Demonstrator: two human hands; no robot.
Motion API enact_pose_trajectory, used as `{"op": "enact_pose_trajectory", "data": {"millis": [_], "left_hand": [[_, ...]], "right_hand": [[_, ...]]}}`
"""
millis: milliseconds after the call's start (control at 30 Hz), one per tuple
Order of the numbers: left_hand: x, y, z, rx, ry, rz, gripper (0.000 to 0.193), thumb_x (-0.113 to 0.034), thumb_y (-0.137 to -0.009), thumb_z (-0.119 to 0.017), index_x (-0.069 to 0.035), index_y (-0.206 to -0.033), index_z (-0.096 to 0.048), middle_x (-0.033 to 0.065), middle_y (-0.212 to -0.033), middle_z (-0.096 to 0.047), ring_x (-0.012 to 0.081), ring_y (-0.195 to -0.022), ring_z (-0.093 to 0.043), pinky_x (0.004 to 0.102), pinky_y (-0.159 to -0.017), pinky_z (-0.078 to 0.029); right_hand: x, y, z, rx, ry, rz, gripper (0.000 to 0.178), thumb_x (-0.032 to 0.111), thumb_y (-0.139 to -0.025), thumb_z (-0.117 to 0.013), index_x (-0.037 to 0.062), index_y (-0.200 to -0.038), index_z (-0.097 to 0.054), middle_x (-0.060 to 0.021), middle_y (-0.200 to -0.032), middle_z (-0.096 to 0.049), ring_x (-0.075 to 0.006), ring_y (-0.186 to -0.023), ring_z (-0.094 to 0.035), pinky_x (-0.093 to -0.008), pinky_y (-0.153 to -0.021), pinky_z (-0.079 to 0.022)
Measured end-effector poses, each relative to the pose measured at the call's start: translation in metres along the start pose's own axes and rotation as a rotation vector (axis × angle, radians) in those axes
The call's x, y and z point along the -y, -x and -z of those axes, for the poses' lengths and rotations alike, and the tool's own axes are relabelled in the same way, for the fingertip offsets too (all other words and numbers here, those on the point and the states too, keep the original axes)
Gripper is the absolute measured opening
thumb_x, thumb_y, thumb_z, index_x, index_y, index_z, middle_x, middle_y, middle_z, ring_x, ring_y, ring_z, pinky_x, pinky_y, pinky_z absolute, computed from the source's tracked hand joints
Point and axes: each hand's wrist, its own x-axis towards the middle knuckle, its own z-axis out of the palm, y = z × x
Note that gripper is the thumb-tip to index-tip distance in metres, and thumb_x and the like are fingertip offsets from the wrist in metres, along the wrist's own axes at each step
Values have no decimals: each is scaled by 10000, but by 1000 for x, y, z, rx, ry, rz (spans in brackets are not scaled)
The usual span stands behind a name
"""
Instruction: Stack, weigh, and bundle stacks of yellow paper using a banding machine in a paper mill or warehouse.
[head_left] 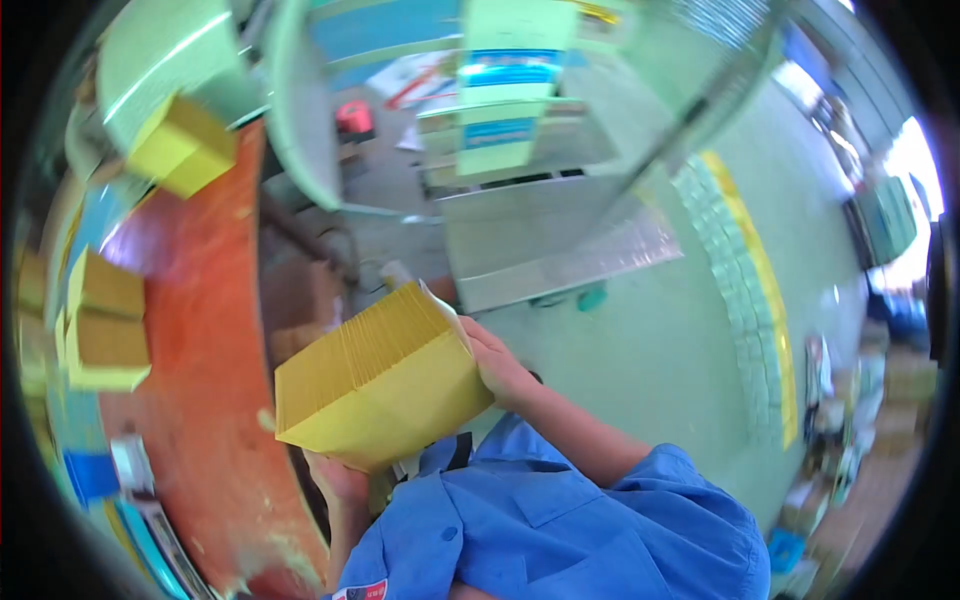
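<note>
A thick stack of yellow paper envelopes (385,400) is held between my two hands in front of my body, tilted, with its many folded edges facing up. My left hand (340,480) supports its near left end from below, and some fingertips show at its left edge. My right hand (492,360) presses flat against the right end of the stack, where a white sheet edge shows. Part of my left fingers is hidden behind the stack.
Left is a red-orange table (200,330) with more yellow stacks (108,325) along its far side. Another yellow stack (185,145) lies at its far end beside another person's arm (80,140). Ahead stands a metal-topped machine (550,240). Wrapped bundles (745,310) line the floor at right.
</note>
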Motion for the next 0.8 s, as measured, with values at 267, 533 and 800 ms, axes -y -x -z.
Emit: {"op": "enact_pose_trajectory", "data": {"millis": [267,533,800], "left_hand": [[188,-19,-146,256,-159,348,483,-415,-1025,-323,-86,-1365,-419,58,-1323,-506,220,-1223,-489,386,-1018,-408],[297,-51,-278,244,-176,307,546,-487,-1013,-314,-92,-1372,-429,56,-1348,-512,218,-1217,-508,397,-1027,-410],[328,-137,-314,129,-307,457,532,-462,-1014,-350,-75,-1369,-436,69,-1335,-529,225,-1197,-529,393,-1002,-435]], "right_hand": [[53,66,235,-385,3,-71,416,314,-990,-429,40,-1298,-488,-60,-1154,-576,-143,-1061,-527,-287,-941,-417],[129,18,408,-206,207,-189,326,309,-957,-412,67,-1127,-548,-50,-1011,-564,-161,-924,-533,-336,-786,-458],[207,-63,430,-117,496,-432,324,310,-940,-428,68,-1049,-613,-35,-942,-594,-177,-850,-564,-377,-768,-455]]}}
